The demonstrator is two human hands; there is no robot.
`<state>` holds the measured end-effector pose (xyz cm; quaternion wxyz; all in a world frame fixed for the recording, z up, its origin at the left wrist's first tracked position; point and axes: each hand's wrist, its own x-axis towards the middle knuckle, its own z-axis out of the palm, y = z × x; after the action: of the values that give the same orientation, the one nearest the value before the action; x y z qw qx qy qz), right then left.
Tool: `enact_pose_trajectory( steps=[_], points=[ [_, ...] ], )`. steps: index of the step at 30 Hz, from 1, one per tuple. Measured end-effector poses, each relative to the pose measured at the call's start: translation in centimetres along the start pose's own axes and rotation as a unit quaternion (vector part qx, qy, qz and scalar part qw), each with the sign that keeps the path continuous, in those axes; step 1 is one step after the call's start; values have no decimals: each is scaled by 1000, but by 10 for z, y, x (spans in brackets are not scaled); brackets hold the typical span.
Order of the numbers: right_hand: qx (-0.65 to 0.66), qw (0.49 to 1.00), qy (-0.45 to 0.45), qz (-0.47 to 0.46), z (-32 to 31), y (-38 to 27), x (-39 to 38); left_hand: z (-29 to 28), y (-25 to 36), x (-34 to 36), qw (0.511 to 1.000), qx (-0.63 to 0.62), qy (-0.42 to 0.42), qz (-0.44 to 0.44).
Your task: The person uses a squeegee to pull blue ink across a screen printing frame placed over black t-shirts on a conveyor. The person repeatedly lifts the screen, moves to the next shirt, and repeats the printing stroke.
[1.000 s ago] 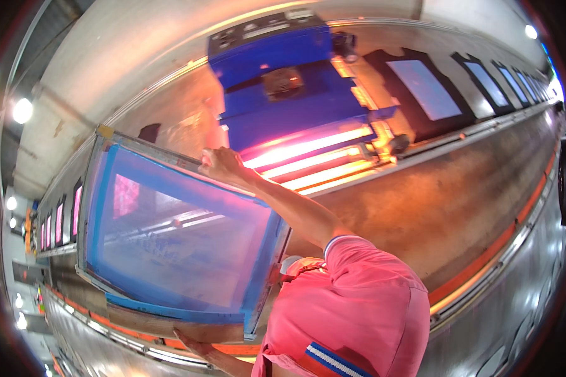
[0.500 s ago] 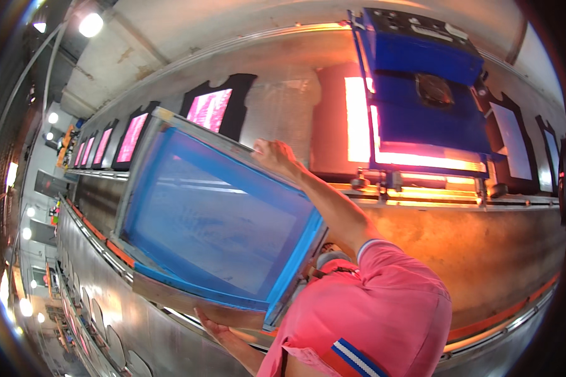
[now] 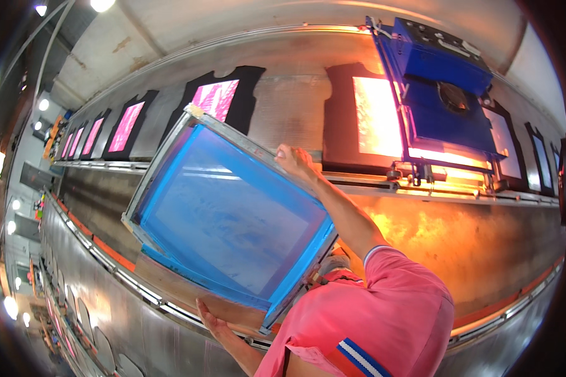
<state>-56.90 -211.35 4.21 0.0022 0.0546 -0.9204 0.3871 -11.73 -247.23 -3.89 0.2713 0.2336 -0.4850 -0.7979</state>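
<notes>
A screen printing frame, with pale mesh edged in bright blue tape, is held tilted in front of me. My right hand grips its upper edge, fingers closed over the grey rim. Below, my left hand supports the opposite side, against a brown wooden strip along the frame's lower edge. Part of the left hand's grip is hidden by that strip.
Black shirts with pink prints lie along the long metal table beyond the frame. A blue heater unit glows over another shirt at the right. Another metal table with several rounded boards runs along the lower left.
The frame and both hands have shifted slightly right in view, and the frame's far end has tilted. The heater and shirts also appear shifted as the view turned. Both hands keep their hold.
</notes>
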Motion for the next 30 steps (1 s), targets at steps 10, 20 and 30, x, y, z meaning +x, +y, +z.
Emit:
enact_pose_trajectory(
  steps=[10,20,30],
  points=[
    [7,997,72,-7,4,10,7,4,-5,79,998,-6,9,-67],
    [11,987,151,52,-85,69,0,91,-28,120,990,91,-103,-17],
    [0,987,155,29,-226,217,32,328,-76,154,970,154,-181,-55]
  ],
)
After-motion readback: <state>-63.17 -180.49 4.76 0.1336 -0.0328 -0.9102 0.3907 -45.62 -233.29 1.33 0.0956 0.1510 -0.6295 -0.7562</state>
